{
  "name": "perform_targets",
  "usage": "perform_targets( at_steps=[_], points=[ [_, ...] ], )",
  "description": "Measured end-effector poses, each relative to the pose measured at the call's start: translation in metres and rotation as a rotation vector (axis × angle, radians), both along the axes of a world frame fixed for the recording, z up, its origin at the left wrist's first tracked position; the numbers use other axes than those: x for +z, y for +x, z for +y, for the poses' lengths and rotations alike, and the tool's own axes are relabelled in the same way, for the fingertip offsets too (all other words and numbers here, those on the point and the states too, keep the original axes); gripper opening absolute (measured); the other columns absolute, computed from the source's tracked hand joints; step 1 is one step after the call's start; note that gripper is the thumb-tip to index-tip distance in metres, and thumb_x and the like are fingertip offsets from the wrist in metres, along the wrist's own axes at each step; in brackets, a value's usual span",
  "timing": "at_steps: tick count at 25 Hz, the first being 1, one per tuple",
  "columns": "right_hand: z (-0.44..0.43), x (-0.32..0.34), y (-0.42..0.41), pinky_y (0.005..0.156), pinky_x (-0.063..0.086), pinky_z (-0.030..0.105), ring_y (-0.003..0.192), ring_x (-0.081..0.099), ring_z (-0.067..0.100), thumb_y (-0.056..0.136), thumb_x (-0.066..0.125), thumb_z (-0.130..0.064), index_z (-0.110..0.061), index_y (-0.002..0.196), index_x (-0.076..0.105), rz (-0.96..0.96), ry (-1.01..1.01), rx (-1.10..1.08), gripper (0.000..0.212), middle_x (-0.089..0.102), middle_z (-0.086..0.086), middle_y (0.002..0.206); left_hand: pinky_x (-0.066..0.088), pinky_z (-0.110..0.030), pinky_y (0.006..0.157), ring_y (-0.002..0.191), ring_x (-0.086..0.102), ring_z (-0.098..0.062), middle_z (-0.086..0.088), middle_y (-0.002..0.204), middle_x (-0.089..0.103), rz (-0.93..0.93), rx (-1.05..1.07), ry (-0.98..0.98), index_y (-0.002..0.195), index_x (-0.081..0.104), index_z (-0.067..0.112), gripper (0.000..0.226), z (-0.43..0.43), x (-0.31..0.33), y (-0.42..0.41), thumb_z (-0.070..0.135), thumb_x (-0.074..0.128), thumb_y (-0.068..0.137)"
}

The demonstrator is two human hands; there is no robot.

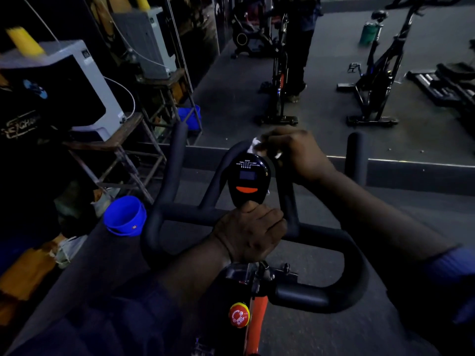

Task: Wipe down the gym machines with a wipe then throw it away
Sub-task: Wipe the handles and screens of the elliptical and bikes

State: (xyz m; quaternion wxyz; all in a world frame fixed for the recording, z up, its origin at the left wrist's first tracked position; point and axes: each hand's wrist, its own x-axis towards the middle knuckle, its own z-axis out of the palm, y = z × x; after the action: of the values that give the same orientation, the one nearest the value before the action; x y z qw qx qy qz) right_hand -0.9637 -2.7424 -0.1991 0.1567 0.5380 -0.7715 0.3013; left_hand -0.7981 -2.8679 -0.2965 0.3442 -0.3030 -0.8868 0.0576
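Right hand is curled round a crumpled white wipe, which is pressed against the top edge of the bike's console, seemingly so that this edge gets rubbed clean. The handlebar just beneath the console is gripped by the left hand, probably to steady the machine. A blue bucket stands on the floor at left.

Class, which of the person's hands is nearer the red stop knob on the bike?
Left. The left hand grips the handlebar just above the knob; the right hand holds the wipe farther up, at the display's top.
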Motion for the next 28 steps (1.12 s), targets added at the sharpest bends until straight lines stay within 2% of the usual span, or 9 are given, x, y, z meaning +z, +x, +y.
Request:
perform_targets(
  at_steps=[3, 5, 7, 12, 16, 20, 23, 27, 28],
  points=[
    [0.04, -0.001, 0.008, 0.08, 0.053, 0.016, 0.088, 0.076, 0.014, 0.089, 0.062, -0.016, -0.017, 0.105, 0.082, -0.091, -0.03, -0.123, 0.027, 0.081, 0.003, 0.101, 0.042, -0.042, 0.078, 0.087, 0.065, -0.027, -0.007, 0.11, 0.072, 0.012, 0.001, 0.005, 0.106, 0.074, 0.013, 0.024, 0.0, -0.002, -0.001, 0.026, 0.056, 0.098],
    [0.04, 0.005, 0.007, 0.079, 0.046, 0.003, 0.087, 0.071, 0.004, 0.083, 0.061, -0.007, -0.016, 0.098, 0.083, -0.173, -0.189, -0.277, 0.028, 0.081, 0.002, 0.096, 0.041, -0.043, 0.078, 0.086, 0.065, -0.026, -0.007, 0.109, 0.072, 0.01, -0.005, 0.009, 0.106, 0.073, 0.013, 0.024, 0.0, -0.001, -0.002, 0.026, 0.054, 0.1],
    [0.02, 0.01, 0.001, 0.083, 0.049, 0.007, 0.089, 0.07, 0.002, 0.078, 0.056, 0.004, -0.015, 0.104, 0.082, -0.302, -0.349, -0.357, 0.041, 0.08, 0.003, 0.1, 0.042, -0.043, 0.076, 0.084, 0.065, -0.026, -0.006, 0.107, 0.071, 0.003, -0.004, 0.008, 0.105, 0.073, 0.013, 0.023, 0.001, 0.0, -0.001, 0.026, 0.054, 0.1],
    [-0.002, -0.001, 0.015, 0.093, 0.035, 0.006, 0.121, 0.064, 0.022, 0.091, 0.052, 0.0, -0.015, 0.143, 0.061, -0.345, 0.07, -0.125, 0.054, 0.07, 0.006, 0.133, 0.043, -0.043, 0.077, 0.088, 0.066, -0.027, -0.007, 0.11, 0.071, -0.01, 0.012, 0.016, 0.105, 0.074, 0.013, 0.022, 0.001, 0.0, 0.0, 0.027, 0.057, 0.099],
    [0.03, 0.007, -0.002, 0.105, 0.041, 0.023, 0.128, 0.063, 0.023, 0.096, 0.055, -0.003, -0.021, 0.148, 0.057, -0.348, 0.215, -0.128, 0.055, 0.068, 0.005, 0.139, 0.043, -0.043, 0.076, 0.087, 0.064, -0.027, -0.006, 0.109, 0.071, -0.005, -0.008, 0.022, 0.105, 0.073, 0.013, 0.023, 0.001, 0.0, -0.001, 0.026, 0.055, 0.099],
    [0.041, 0.014, -0.019, 0.092, 0.044, 0.021, 0.115, 0.07, 0.031, 0.087, 0.064, 0.003, -0.017, 0.139, 0.066, -0.15, 0.275, -0.096, 0.055, 0.074, 0.01, 0.126, 0.043, -0.043, 0.077, 0.087, 0.066, -0.027, -0.007, 0.108, 0.071, -0.022, -0.008, 0.015, 0.106, 0.073, 0.013, 0.023, 0.002, 0.0, -0.001, 0.026, 0.056, 0.099],
    [0.035, 0.017, -0.031, 0.083, 0.044, 0.006, 0.1, 0.07, 0.007, 0.096, 0.072, -0.008, -0.013, 0.13, 0.071, -0.249, 0.19, 0.003, 0.035, 0.077, 0.001, 0.113, 0.043, -0.043, 0.078, 0.088, 0.067, -0.027, -0.007, 0.11, 0.071, -0.017, -0.003, 0.008, 0.107, 0.073, 0.013, 0.023, 0.0, 0.001, 0.0, 0.026, 0.056, 0.099],
    [0.034, 0.022, -0.044, 0.091, 0.057, 0.032, 0.096, 0.072, 0.008, 0.094, 0.077, -0.021, -0.023, 0.104, 0.079, -0.353, 0.264, 0.012, 0.011, 0.078, -0.005, 0.104, 0.045, -0.042, 0.076, 0.088, 0.067, -0.027, -0.007, 0.113, 0.071, -0.037, 0.012, 0.018, 0.111, 0.07, 0.013, 0.026, 0.001, -0.003, -0.001, 0.026, 0.05, 0.101],
    [0.034, 0.024, -0.044, 0.09, 0.057, 0.031, 0.095, 0.072, 0.008, 0.09, 0.081, -0.017, -0.025, 0.097, 0.079, -0.373, 0.226, 0.008, 0.01, 0.077, -0.004, 0.102, 0.045, -0.042, 0.076, 0.088, 0.067, -0.027, -0.007, 0.113, 0.07, -0.043, 0.009, 0.023, 0.111, 0.07, 0.013, 0.028, 0.001, -0.002, -0.001, 0.027, 0.048, 0.102]
  ],
)
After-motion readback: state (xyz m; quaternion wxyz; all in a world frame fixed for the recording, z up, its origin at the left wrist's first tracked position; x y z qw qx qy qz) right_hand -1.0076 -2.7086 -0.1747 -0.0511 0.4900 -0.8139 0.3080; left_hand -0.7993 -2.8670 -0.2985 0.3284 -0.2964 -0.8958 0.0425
